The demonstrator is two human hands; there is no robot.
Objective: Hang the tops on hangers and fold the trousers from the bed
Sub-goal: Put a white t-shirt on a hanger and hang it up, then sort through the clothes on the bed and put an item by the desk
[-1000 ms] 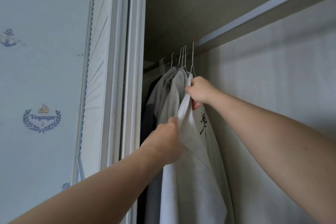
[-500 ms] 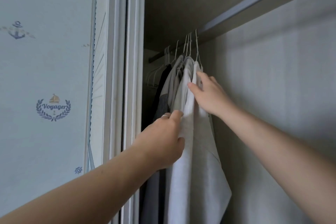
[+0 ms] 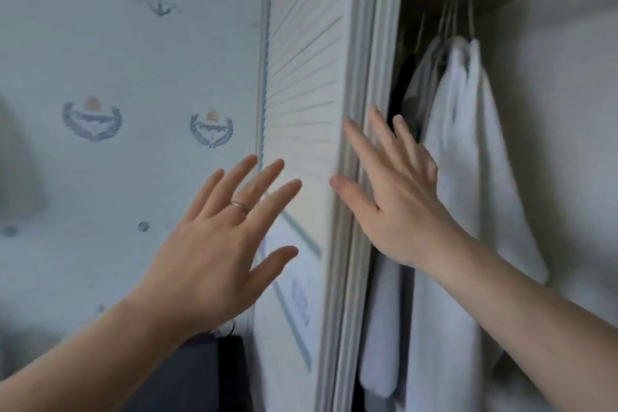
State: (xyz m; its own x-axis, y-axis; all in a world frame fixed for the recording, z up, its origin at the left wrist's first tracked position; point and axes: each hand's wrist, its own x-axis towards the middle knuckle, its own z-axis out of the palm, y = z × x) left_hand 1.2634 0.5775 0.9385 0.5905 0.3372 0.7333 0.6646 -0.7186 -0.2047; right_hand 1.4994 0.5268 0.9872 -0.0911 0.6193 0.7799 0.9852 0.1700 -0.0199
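Observation:
Several white and grey tops (image 3: 468,157) hang on white wire hangers (image 3: 451,15) from a rail inside the open wardrobe at the right. The nearest one is a white top hanging free, with nothing touching it. My right hand (image 3: 398,191) is spread with straight fingers in front of the wardrobe's door frame (image 3: 364,110), just left of the hanging tops. My left hand (image 3: 220,237), with a ring on one finger, is spread and empty in front of the white louvred door (image 3: 301,77). Neither hand holds anything. No trousers or bed are in view.
Pale blue wallpaper (image 3: 127,77) with anchor and crest prints fills the left. A dark object (image 3: 214,375) sits low beside the door. The wardrobe's pale inner wall (image 3: 561,144) is at the right, with a shelf edge above the rail.
Both hands have let go of the white top and drawn back to the left with fingers spread. The view has swung left, so the tops now hang at the right.

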